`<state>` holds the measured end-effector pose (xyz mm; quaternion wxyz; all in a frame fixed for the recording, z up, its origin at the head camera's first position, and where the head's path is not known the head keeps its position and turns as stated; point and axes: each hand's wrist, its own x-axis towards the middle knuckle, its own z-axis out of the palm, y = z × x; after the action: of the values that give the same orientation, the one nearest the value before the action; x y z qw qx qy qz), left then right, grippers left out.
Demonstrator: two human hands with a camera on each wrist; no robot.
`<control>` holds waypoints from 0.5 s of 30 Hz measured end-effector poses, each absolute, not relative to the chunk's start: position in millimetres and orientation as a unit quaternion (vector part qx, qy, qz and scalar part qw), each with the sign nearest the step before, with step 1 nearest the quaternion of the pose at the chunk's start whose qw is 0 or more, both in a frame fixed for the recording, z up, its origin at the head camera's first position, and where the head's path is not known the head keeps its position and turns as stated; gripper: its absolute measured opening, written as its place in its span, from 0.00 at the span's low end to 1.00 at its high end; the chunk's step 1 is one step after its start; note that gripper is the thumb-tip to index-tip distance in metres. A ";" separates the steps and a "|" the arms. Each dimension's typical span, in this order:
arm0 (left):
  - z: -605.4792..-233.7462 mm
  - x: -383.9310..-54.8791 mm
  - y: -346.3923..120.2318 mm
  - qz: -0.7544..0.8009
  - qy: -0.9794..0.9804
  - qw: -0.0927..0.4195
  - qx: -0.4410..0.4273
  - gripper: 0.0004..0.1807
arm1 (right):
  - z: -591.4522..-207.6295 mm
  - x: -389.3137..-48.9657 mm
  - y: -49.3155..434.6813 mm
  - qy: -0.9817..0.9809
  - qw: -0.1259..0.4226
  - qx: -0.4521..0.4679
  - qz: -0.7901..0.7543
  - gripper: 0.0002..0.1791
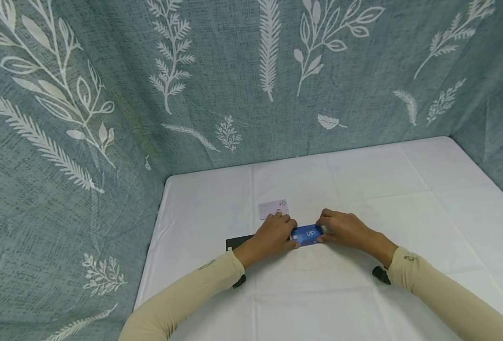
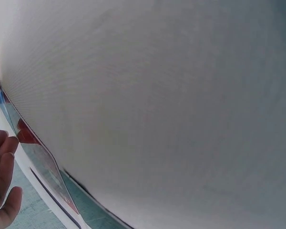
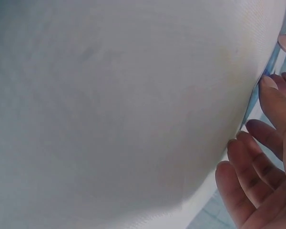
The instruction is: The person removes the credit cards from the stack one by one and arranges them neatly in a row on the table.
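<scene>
A blue card (image 1: 307, 235) with a chip and the letters VIP lies between my two hands on the white table. My left hand (image 1: 273, 233) pinches its left end between thumb and fingers. At the opposite end, my right hand (image 1: 346, 229) grips the card the same way, thumb on the near corner and fingers on the far one. In the right wrist view, the right thumb (image 3: 276, 102) meets the card's thin edge. A pale pink card (image 1: 273, 207) with a small floral print lies just beyond the left hand, whose fingers overlap its lower edge.
A black card (image 1: 238, 242) lies left of the left hand, partly covered by the wrist. White cloth covers the table (image 1: 405, 213), with fold creases. A grey-green curtain (image 1: 234, 85) with white leaf prints stands behind and at both sides.
</scene>
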<state>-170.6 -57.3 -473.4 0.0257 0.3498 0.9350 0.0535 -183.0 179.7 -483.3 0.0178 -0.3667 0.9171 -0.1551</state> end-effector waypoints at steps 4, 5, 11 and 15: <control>-473.2 -170.4 -57.6 0.054 0.936 0.030 0.347 0.26 | -483.1 -183.5 179.3 0.916 0.020 -0.369 -0.155 0.22; -473.0 -170.3 -57.8 0.054 0.936 0.032 0.347 0.26 | -483.0 -183.7 179.0 0.916 0.021 -0.368 -0.155 0.22; -472.3 -170.6 -62.3 0.048 0.937 0.023 0.346 0.24 | -481.3 -185.1 177.7 0.917 0.028 -0.366 -0.157 0.23; -470.8 -171.7 -68.1 0.054 0.937 0.007 0.346 0.21 | -480.6 -186.4 176.7 0.917 0.026 -0.367 -0.155 0.22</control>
<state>-171.7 -68.1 -470.8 0.0075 0.3458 0.9367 0.0539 -186.4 176.7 -480.6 0.0259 -0.3671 0.9168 -0.1551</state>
